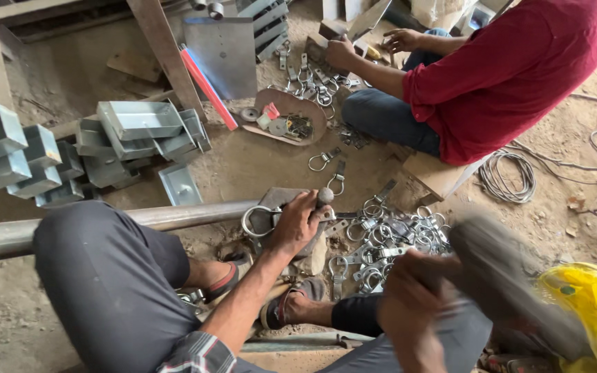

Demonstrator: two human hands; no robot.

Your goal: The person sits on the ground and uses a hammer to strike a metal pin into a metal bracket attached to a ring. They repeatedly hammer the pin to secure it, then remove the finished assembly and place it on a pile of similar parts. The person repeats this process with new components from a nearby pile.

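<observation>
My left hand (297, 222) presses a metal ring-and-strap piece (258, 220) down on a flat metal block (279, 200) beside a steel pipe (174, 215); a round punch head (325, 197) sticks up by my fingers. In my right hand (416, 287) is a hammer (502, 276), blurred with motion, low at the right. A heap of metal rings and clamps (388, 231) lies just right of the block. My feet in sandals (281, 304) rest below it.
A person in a red shirt (513, 69) sits at the upper right, both hands on more metal rings (316, 83). Folded sheet-metal boxes (133, 138) are stacked at the left. A wire coil (509, 176) and a yellow bag (592, 311) lie at the right.
</observation>
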